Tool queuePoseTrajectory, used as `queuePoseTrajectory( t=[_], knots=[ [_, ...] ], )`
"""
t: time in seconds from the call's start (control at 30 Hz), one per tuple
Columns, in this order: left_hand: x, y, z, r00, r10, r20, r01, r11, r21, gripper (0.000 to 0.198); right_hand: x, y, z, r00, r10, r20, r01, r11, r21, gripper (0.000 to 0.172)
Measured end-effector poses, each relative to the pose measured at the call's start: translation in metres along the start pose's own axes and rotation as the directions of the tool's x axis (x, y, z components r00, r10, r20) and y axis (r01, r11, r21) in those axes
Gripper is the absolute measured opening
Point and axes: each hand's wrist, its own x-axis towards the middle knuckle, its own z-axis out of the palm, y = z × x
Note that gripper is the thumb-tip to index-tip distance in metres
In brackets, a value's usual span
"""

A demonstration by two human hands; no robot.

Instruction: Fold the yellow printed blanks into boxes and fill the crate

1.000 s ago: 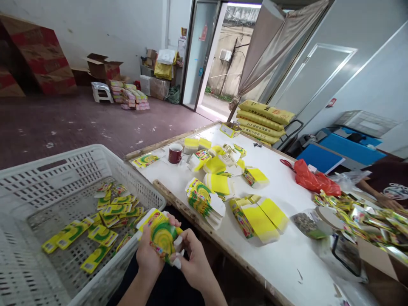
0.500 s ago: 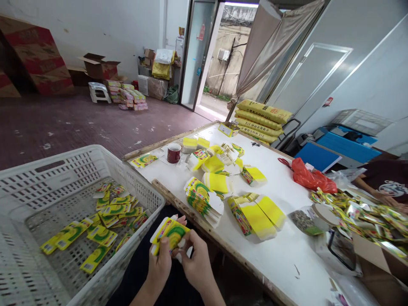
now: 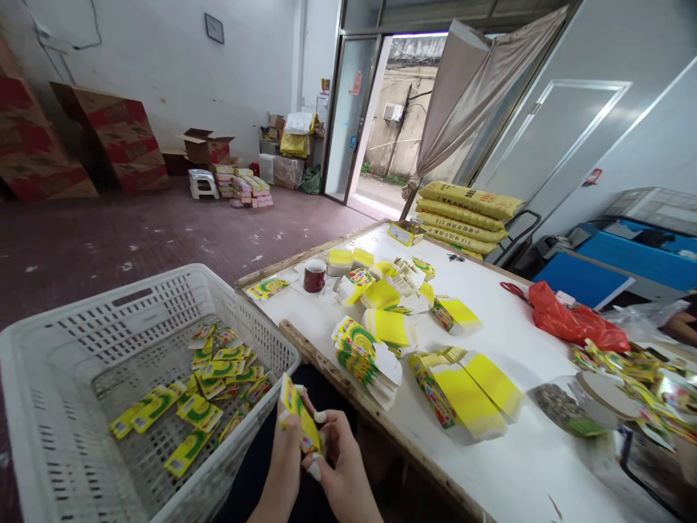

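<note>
Above my lap, both hands hold a small yellow-and-green printed carton point(image 3: 300, 420), tilted on edge. My left hand point(image 3: 284, 443) grips its left side, fingers wrapped behind it. At its lower right end, the thumb and fingers of my right hand point(image 3: 338, 449) pinch the carton, with white wrappings on some fingertips. Left of my hands stands a white plastic crate point(image 3: 147, 290) with several similar cartons point(image 3: 201, 412) lying loose on its floor. On the white table point(image 3: 435, 465), a fanned stack of flat cartons point(image 3: 359, 352) lies closest to my hands.
More carton stacks point(image 3: 471, 388) spread over the table, with a dark red mug point(image 3: 314, 277) near its left edge. To the right lie a red plastic bag point(image 3: 571, 316), a jar point(image 3: 566, 403) and heaped packets. Yellow sacks point(image 3: 462, 218) stand behind. A co-worker's arm point(image 3: 683, 323) shows at far right.
The carton has turned from nearly face-up to a steeper, edge-on angle in my hands. My right fingers have shifted along its end. The view has swung slightly left and up.
</note>
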Motion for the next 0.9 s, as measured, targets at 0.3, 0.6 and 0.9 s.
queuePoseTrajectory(
  t=[0.3,0.6,0.9],
  knots=[
    [-0.008,-0.006,0.019,0.989,-0.121,0.087,0.119,0.993,0.026,0.046,0.01,-0.007,-0.027,0.986,-0.101,-0.135,0.113,0.99,0.085,0.035],
    [-0.006,0.007,0.01,0.995,-0.084,-0.059,0.081,0.995,-0.056,0.054,0.007,0.006,-0.023,0.991,-0.089,-0.103,0.092,0.995,0.032,0.037],
    [0.002,0.03,-0.009,0.975,0.213,0.061,-0.22,0.96,0.174,0.055,-0.004,-0.017,-0.063,0.966,-0.243,-0.092,0.168,0.853,-0.493,0.017]
  ],
)
